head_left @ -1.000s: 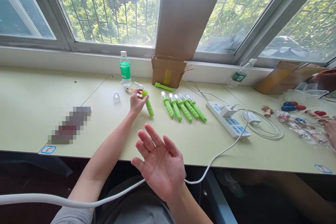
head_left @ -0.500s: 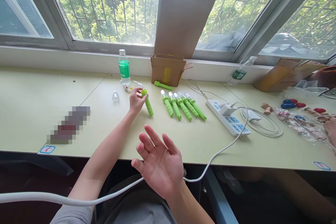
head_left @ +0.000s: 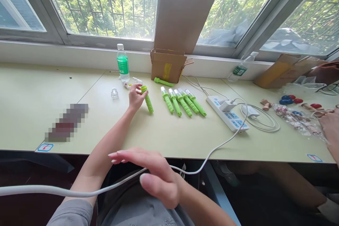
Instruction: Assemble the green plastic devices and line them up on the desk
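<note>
Left hand (head_left: 136, 99) had grip clamped on a green tube (head_left: 148, 104) at the pale counter (head_left: 185, 137); right hand (head_left: 159, 167) had grip apart. Box (head_left: 159, 65) sat by barred windows (head_left: 100, 3).

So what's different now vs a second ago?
The right hand has rolled over: its palm faced the camera, now it's turned away with the fingers pointing left. It holds nothing, before or now. Nothing newly gripped or let go.

Unchanged: left hand on the upper end of one green stick; five capped green sticks, clear cap and green-labelled bottle in place.
</note>
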Demonstrator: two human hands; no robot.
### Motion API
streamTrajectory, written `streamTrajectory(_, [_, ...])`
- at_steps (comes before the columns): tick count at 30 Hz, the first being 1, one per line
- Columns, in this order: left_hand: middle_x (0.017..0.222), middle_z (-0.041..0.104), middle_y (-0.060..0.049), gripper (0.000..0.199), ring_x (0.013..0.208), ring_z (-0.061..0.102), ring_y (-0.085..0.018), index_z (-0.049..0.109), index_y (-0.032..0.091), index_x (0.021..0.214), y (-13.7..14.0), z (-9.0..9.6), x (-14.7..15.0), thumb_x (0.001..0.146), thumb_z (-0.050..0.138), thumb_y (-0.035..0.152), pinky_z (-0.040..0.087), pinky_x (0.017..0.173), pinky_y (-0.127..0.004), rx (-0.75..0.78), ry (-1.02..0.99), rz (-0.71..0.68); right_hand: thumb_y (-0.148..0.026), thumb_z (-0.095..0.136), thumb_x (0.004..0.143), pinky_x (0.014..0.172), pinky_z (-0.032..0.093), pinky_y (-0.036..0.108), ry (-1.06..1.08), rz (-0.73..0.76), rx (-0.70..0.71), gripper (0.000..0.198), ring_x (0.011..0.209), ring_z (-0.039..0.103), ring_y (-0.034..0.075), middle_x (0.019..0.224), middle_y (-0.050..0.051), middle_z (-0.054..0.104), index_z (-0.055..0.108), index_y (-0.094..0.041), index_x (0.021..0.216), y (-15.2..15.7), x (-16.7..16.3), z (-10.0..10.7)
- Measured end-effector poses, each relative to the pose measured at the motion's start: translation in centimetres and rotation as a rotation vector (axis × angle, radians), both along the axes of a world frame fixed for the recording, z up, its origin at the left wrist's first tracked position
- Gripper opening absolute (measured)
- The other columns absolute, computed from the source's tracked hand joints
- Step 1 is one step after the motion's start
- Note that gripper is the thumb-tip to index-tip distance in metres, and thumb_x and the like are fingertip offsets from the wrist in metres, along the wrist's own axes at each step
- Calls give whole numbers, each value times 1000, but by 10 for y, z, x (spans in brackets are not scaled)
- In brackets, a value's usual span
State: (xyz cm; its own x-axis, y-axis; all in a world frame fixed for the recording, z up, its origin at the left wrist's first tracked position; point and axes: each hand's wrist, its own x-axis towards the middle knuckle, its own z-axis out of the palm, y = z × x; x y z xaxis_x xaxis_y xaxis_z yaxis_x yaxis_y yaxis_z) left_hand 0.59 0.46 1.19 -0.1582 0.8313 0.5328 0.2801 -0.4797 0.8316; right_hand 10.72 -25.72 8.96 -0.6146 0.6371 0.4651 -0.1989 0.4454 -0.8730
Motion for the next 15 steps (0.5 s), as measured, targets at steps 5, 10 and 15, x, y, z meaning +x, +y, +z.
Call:
streamTrajectory(5, [93, 53, -2, 38, 63, 54, -8, 55, 22, 100, -2, 1, 1, 67, 73, 26, 51, 60, -24, 6, -3, -6, -33, 44, 90, 103, 34, 47, -353, -251, 471, 50, 129, 38, 28, 142, 14, 41, 43, -18, 137, 10, 2, 1])
streamTrajectory(10, [92, 53, -2, 37, 66, 54, -8, 55, 21, 100, -2, 2, 1, 67, 73, 25, 52, 62, -24, 19, -4, -2, -30, 44, 90, 101, 37, 49, -529, -341, 608, 49, 130, 36, 29, 144, 17, 37, 40, -17, 138, 19, 4, -2])
streamTrajectory(15, [92, 53, -2, 36, 68, 54, -9, 55, 21, 99, -2, 2, 2, 67, 72, 24, 52, 62, -24, 30, 7, -7, -27, 43, 91, 102, 35, 49, -571, -362, 627, 49, 130, 35, 28, 144, 16, 37, 38, -18, 139, 24, 6, -2])
